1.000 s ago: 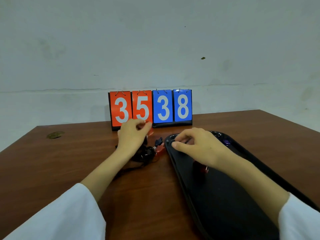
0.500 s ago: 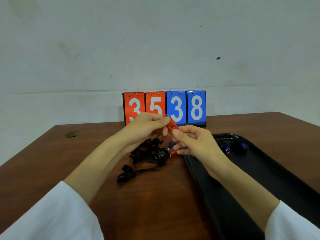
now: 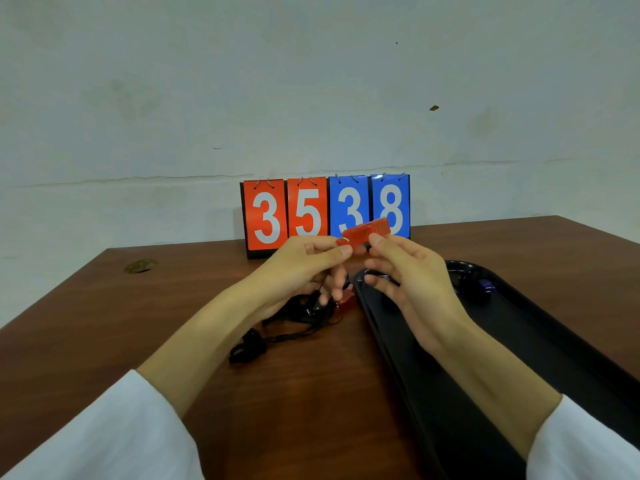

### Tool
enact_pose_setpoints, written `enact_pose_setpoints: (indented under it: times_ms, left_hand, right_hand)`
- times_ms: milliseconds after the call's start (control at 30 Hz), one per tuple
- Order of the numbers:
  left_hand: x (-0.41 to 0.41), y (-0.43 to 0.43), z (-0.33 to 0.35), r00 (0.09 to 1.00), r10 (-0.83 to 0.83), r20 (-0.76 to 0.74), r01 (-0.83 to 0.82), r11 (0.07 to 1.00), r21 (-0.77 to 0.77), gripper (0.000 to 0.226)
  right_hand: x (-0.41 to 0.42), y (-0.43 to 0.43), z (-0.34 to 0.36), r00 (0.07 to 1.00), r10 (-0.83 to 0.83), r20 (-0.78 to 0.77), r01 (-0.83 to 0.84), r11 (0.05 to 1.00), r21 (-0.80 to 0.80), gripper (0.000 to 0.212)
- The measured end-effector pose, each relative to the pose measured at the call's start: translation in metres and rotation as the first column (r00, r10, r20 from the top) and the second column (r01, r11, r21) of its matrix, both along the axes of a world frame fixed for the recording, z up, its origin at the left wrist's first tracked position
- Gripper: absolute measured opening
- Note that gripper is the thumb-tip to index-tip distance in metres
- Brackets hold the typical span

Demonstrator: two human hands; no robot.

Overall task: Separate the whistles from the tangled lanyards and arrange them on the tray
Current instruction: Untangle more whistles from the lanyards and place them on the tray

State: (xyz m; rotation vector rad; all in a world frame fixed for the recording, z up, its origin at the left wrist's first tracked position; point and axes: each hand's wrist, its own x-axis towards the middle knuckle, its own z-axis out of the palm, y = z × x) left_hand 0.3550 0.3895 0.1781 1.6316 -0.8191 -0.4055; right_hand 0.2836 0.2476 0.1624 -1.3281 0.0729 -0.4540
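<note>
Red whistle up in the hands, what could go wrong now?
1. The red whistle is only pinched at its ends by the left hand and right hand above the table, so it might slip and drop.
2. A cord seems to hang toward the tangled lanyards; a hard pull could drag the pile.

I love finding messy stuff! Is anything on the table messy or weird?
Yes. The black lanyards lie in a knotted heap on the table, left of the tray, with a red whistle at the heap's edge. Nothing looks spilled or broken.
</note>
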Motion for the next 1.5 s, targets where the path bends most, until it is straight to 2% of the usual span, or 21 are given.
enact_pose_setpoints:
  times_ms: [200, 300, 400, 433, 500, 533, 567, 600, 633, 700, 800, 867, 933, 1000, 1067, 1167, 1267, 1333, 1367, 1433, 1500]
  left_hand:
    - [-0.004, -0.009, -0.009, 0.984, 0.041, 0.175, -0.055, 0.996, 0.076, 0.014]
    - [0.004, -0.004, -0.010, 0.979, 0.005, 0.203, -0.048, 0.977, 0.210, 0.021]
    - [0.017, 0.002, -0.013, 0.956, 0.163, 0.243, -0.228, 0.936, 0.270, 0.012]
    - [0.022, 0.004, -0.014, 0.941, 0.252, 0.227, -0.306, 0.919, 0.248, 0.011]
    - [0.031, 0.010, -0.016, 0.904, 0.400, 0.151, -0.423, 0.889, 0.178, 0.013]
    - [0.035, 0.013, -0.015, 0.885, 0.452, 0.110, -0.464, 0.874, 0.143, 0.015]
    - [0.039, 0.018, -0.013, 0.865, 0.498, 0.061, -0.502, 0.859, 0.104, 0.016]
    - [0.043, 0.023, -0.011, 0.846, 0.534, -0.003, -0.533, 0.844, 0.056, 0.015]
    - [0.045, 0.028, -0.008, 0.832, 0.550, -0.079, -0.551, 0.834, 0.007, 0.012]
    - [0.048, 0.033, -0.003, 0.823, 0.539, -0.180, -0.554, 0.831, -0.043, 0.010]
    - [0.047, 0.031, -0.004, 0.814, 0.554, -0.176, -0.560, 0.828, 0.015, 0.008]
    - [0.047, 0.029, -0.009, 0.815, 0.553, -0.171, -0.549, 0.832, 0.073, 0.005]
    - [0.051, 0.031, -0.017, 0.835, 0.524, -0.165, -0.506, 0.851, 0.144, 0.010]
    - [0.054, 0.034, -0.025, 0.864, 0.478, -0.160, -0.444, 0.872, 0.205, 0.015]
    - [0.057, 0.036, -0.033, 0.879, 0.450, -0.157, -0.407, 0.880, 0.247, 0.021]
    - [0.057, 0.033, -0.038, 0.913, 0.400, -0.080, -0.354, 0.875, 0.329, 0.015]
    - [0.055, 0.033, -0.034, 0.955, 0.294, -0.026, -0.259, 0.879, 0.401, 0.030]
    - [0.051, 0.029, -0.029, 0.970, 0.238, 0.038, -0.232, 0.878, 0.418, 0.038]
    - [0.048, 0.025, -0.026, 0.965, 0.236, 0.113, -0.262, 0.868, 0.423, 0.039]
    - [0.041, 0.017, -0.021, 0.927, 0.254, 0.276, -0.348, 0.857, 0.379, 0.044]
    - [0.031, 0.008, -0.017, 0.937, 0.200, 0.286, -0.276, 0.926, 0.259, 0.057]
  right_hand:
    - [0.002, 0.001, -0.006, 0.999, 0.034, 0.004, -0.034, 0.999, 0.025, 0.023]
    - [0.002, 0.000, -0.001, 0.997, 0.012, 0.075, -0.023, 0.989, 0.144, 0.021]
    - [-0.002, -0.003, 0.008, 0.992, 0.055, 0.112, -0.091, 0.931, 0.353, 0.028]
    - [-0.002, -0.004, 0.010, 0.993, 0.087, 0.083, -0.111, 0.925, 0.363, 0.032]
    - [-0.004, -0.006, 0.011, 0.987, 0.151, -0.056, -0.140, 0.977, 0.159, 0.038]
    - [-0.003, -0.007, 0.010, 0.976, 0.150, -0.161, -0.163, 0.984, -0.072, 0.040]
    - [-0.003, -0.007, 0.007, 0.958, 0.119, -0.261, -0.208, 0.915, -0.345, 0.041]
    - [-0.002, -0.006, 0.003, 0.940, 0.086, -0.330, -0.270, 0.779, -0.566, 0.043]
    - [-0.001, -0.005, 0.000, 0.923, 0.078, -0.378, -0.336, 0.643, -0.689, 0.045]
    - [-0.002, -0.003, -0.004, 0.878, 0.104, -0.468, -0.454, 0.494, -0.741, 0.047]
    - [-0.009, -0.007, 0.004, 0.779, 0.257, -0.572, -0.620, 0.455, -0.639, 0.030]
    - [-0.013, -0.014, 0.010, 0.742, 0.409, -0.531, -0.669, 0.488, -0.560, 0.026]
    - [-0.016, -0.021, 0.016, 0.717, 0.588, -0.374, -0.696, 0.575, -0.431, 0.023]
    - [-0.018, -0.026, 0.023, 0.647, 0.751, -0.132, -0.760, 0.621, -0.192, 0.025]
    - [-0.020, -0.028, 0.029, 0.629, 0.775, 0.062, -0.776, 0.631, -0.006, 0.028]
    - [-0.021, -0.029, 0.034, 0.765, 0.623, 0.167, -0.642, 0.759, 0.111, 0.025]
    - [-0.015, -0.028, 0.031, 0.938, 0.346, 0.009, -0.345, 0.936, -0.077, 0.025]
    - [-0.010, -0.023, 0.025, 0.978, 0.174, -0.115, -0.203, 0.918, -0.340, 0.033]
    - [-0.008, -0.020, 0.020, 0.985, 0.092, -0.147, -0.155, 0.845, -0.511, 0.036]
    - [-0.004, -0.015, 0.010, 0.990, -0.012, -0.140, -0.103, 0.611, -0.785, 0.036]
    - [-0.003, -0.011, 0.006, 0.983, -0.004, -0.182, -0.157, 0.487, -0.859, 0.033]
